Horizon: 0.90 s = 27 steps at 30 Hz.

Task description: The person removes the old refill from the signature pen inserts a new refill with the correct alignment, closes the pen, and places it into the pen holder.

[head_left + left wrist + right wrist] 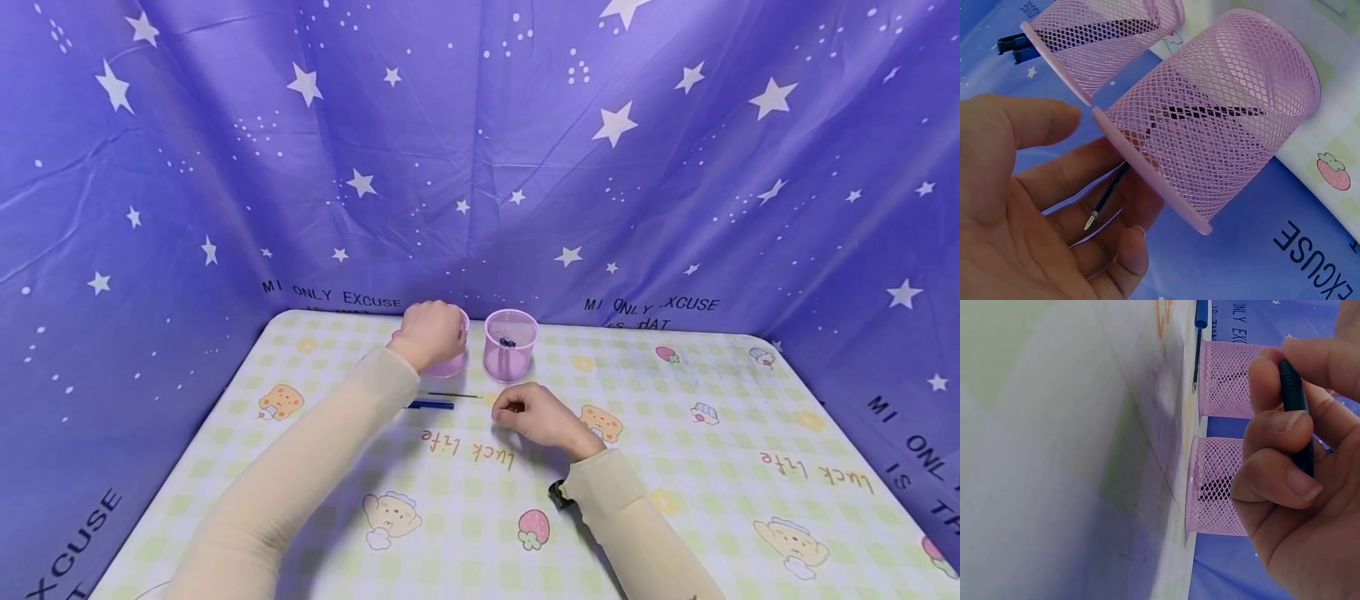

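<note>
My left hand [435, 335] is at the mouth of the left pink mesh pen cup [1216, 125], its thumb apart from the fingers. A dark pen refill [1105, 194] with a metal tip slants out over the rim, across those loosely bent fingers. Another dark, thin piece lies inside the cup. My right hand [536, 414], low over the table in front of the cups, has its fingers curled round a dark pen barrel [1294, 400] with a ribbed end. On the table between the hands lie a blue pen barrel [433, 405] and a thin refill [453, 395].
Beside the left cup stands a second pink mesh cup [511, 367] with dark pens in it. A checked cloth [712, 517] with cartoon prints covers the table. Behind the table's far edge hangs a blue star-patterned curtain [480, 150], which also closes off both sides.
</note>
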Each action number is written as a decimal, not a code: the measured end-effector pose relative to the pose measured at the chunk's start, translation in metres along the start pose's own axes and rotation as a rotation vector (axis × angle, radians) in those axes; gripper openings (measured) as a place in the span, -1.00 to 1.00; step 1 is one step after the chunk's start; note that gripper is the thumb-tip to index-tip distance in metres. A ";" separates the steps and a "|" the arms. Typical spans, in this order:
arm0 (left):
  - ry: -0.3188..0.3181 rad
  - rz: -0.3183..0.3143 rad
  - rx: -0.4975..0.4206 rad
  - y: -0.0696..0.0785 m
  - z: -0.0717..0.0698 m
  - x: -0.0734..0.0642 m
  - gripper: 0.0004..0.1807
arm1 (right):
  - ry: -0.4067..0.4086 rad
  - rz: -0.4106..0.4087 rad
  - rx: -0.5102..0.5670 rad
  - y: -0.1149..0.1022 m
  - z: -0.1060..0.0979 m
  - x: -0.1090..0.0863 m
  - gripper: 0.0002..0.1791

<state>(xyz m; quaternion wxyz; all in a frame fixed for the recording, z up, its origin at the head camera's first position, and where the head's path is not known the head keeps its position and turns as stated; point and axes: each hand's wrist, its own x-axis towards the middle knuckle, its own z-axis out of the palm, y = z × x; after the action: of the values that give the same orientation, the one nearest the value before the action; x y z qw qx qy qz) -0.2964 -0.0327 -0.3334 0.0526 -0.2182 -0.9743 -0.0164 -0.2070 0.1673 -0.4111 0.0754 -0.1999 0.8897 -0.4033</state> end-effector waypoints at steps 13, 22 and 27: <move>0.029 -0.034 -0.046 -0.002 -0.006 -0.009 -0.86 | 0.004 -0.006 -0.005 0.000 0.001 0.001 -0.91; 0.019 -0.079 -0.066 -0.003 -0.009 -0.012 -0.93 | 0.004 -0.003 -0.010 0.000 0.000 0.000 -0.91; 0.023 -0.099 -0.078 -0.006 -0.013 -0.015 -0.88 | 0.004 -0.003 -0.007 0.000 0.001 0.000 -0.91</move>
<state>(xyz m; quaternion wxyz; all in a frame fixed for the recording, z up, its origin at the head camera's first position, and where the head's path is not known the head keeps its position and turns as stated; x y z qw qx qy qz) -0.2843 -0.0447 -0.3225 0.0546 -0.1714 -0.9819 -0.0593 -0.2070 0.1669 -0.4116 0.0724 -0.2008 0.8910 -0.4007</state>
